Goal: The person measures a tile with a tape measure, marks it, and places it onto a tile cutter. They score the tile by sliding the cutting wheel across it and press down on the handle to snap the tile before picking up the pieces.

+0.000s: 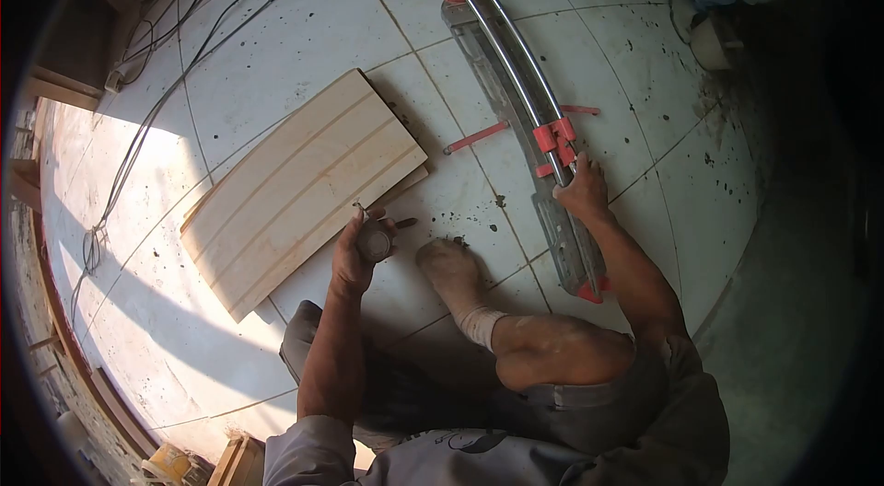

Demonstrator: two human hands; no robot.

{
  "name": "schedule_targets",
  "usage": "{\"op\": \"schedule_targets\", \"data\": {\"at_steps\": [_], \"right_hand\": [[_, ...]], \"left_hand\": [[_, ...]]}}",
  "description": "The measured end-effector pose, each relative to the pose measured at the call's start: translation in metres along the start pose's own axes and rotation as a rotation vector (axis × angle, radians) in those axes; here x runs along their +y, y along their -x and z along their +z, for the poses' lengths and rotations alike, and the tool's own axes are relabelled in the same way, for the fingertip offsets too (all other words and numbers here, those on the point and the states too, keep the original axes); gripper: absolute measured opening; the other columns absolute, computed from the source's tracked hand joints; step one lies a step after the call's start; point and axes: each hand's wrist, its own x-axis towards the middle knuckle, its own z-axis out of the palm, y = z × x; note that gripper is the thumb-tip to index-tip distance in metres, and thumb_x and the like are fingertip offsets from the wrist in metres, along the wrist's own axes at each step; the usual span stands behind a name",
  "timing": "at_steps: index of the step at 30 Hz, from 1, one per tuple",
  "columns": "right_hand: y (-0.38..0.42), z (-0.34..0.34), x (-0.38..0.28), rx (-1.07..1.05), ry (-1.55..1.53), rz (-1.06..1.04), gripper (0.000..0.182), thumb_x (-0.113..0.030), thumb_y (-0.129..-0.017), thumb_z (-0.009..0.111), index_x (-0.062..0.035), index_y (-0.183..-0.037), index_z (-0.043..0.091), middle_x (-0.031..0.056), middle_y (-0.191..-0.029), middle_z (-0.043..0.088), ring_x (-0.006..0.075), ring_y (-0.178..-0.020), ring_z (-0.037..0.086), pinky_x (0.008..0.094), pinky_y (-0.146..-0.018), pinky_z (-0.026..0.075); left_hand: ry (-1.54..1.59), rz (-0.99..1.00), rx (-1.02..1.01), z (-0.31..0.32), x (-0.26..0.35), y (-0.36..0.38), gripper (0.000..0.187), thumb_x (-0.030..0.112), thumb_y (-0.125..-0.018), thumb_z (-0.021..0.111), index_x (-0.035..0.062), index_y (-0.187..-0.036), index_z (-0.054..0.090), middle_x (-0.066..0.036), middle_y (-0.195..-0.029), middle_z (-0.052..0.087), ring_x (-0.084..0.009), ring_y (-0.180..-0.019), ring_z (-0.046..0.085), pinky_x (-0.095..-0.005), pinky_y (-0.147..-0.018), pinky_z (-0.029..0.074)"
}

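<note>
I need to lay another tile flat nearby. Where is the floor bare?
Bare floor lies between the tiles and the tile cutter, and left of the tiles up to the cables. It is crowded around the foot, left hand and right hand.

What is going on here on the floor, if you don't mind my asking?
A person sits on a pale tiled floor. Their right hand rests on the long grey metal tile cutter with red fittings, near its red sliding carriage. Their left hand holds a small round grey object, possibly a tape measure, at the edge of a beige ribbed rectangular tile lying flat beside the cutter. A bare foot rests between the hands, and thin cables trail across the floor.
</note>
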Motion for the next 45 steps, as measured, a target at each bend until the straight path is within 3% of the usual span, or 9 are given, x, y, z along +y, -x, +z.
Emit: {"op": "schedule_targets", "data": {"at_steps": [13,18,23,28,34,36,38,41,45], "right_hand": [[0.06,-0.005,-0.024,-0.251,0.142,-0.035,0.075,-0.039,-0.068,0.075,0.0016,-0.117,0.037,0.0237,-0.112,0.052,0.0376,-0.105,0.055,0.048,-0.093,0.043],[0.046,-0.014,-0.049,-0.082,0.11,-0.039,0.079,-0.047,-0.071,0.074,0.0058,-0.121,0.043,0.0221,-0.115,0.054,0.0368,-0.106,0.055,0.0477,-0.097,0.038],[0.04,-0.035,-0.069,-0.178,0.252,-0.128,0.066,-0.047,-0.077,0.069,0.0053,-0.114,0.053,0.0217,-0.107,0.061,0.0366,-0.102,0.059,0.0483,-0.093,0.041],[0.03,-0.045,-0.095,-0.214,0.307,-0.24,0.06,-0.048,-0.083,0.063,0.0042,-0.113,0.056,0.0217,-0.099,0.066,0.033,-0.096,0.064,0.045,-0.087,0.046],[0.027,-0.076,-0.133,-0.404,0.181,-0.177,0.056,-0.047,-0.087,0.058,0.0033,-0.111,0.059,0.0196,-0.1,0.067,0.0295,-0.096,0.066,0.0404,-0.081,0.05],[0.023,-0.049,-0.141,-0.45,-0.467,-0.422,0.044,-0.041,-0.088,0.059,0.0003,-0.106,0.06,0.0161,-0.091,0.068,0.0303,-0.086,0.066,0.039,-0.079,0.05],[0.039,-0.049,-0.169,-0.56,-0.578,-0.536,0.04,-0.037,-0.089,0.06,-0.0003,-0.103,0.06,0.0145,-0.086,0.067,0.0289,-0.081,0.065,0.0381,-0.076,0.049],[0.057,-0.053,-0.196,-0.544,-0.638,-0.701,0.029,-0.028,-0.09,0.06,0.0009,-0.09,0.058,0.0104,-0.07,0.062,0.0206,-0.066,0.062,0.0342,-0.063,0.049],[0.062,-0.067,-0.212,-0.862,-0.619,-0.52,0.029,-0.025,-0.089,0.058,0.0015,-0.078,0.058,0.0081,-0.063,0.06,0.0123,-0.055,0.058,0.0295,-0.052,0.046]], "left_hand": [[-0.02,0.045,0.06,-0.011,0.002,0.003,0.06,0.054,-0.09,0.051,0.0001,-0.116,0.053,-0.011,-0.095,0.065,-0.0209,-0.087,0.063,-0.0356,-0.07,0.052],[-0.059,0.074,0.097,-0.006,0.003,0.013,0.064,0.059,-0.092,0.045,0.0,-0.116,0.053,-0.012,-0.092,0.066,-0.0199,-0.083,0.063,-0.0329,-0.067,0.052],[-0.462,0.1,0.152,0.022,0.022,0.033,0.07,0.061,-0.092,0.042,-0.0027,-0.118,0.052,-0.015,-0.088,0.066,-0.0159,-0.077,0.062,-0.0278,-0.064,0.051],[-0.761,0.279,0.111,0.039,0.009,0.026,0.099,0.068,-0.079,0.059,-0.0048,-0.14,0.031,-0.022,-0.095,0.065,-0.0273,-0.088,0.064,-0.0364,-0.077,0.051],[-1.108,0.29,0.022,0.06,0.019,0.026,0.131,0.076,-0.059,0.069,-0.0029,-0.147,0.012,-0.03,-0.105,0.062,-0.0402,-0.105,0.06,-0.0415,-0.09,0.047],[-1.098,0.324,0.018,0.067,0.022,0.027,0.134,0.076,-0.056,0.071,-0.0014,-0.147,0.01,-0.029,-0.107,0.062,-0.0417,-0.105,0.06,-0.0426,-0.09,0.048],[-1.1,0.423,0.011,0.076,0.025,0.03,0.138,0.077,-0.05,0.073,0.0027,-0.148,0.008,-0.027,-0.108,0.062,-0.0429,-0.103,0.06,-0.0433,-0.087,0.049],[-1.185,0.423,0.037,0.077,0.038,0.038,0.133,0.071,-0.054,0.075,0.0057,-0.149,0.007,-0.025,-0.117,0.059,-0.0408,-0.104,0.06,-0.0424,-0.088,0.049],[-1.229,0.341,-0.016,0.068,0.06,0.063,0.12,0.068,-0.062,0.072,0.0071,-0.148,0.016,-0.024,-0.105,0.064,-0.0408,-0.103,0.061,-0.0442,-0.088,0.048]]}}
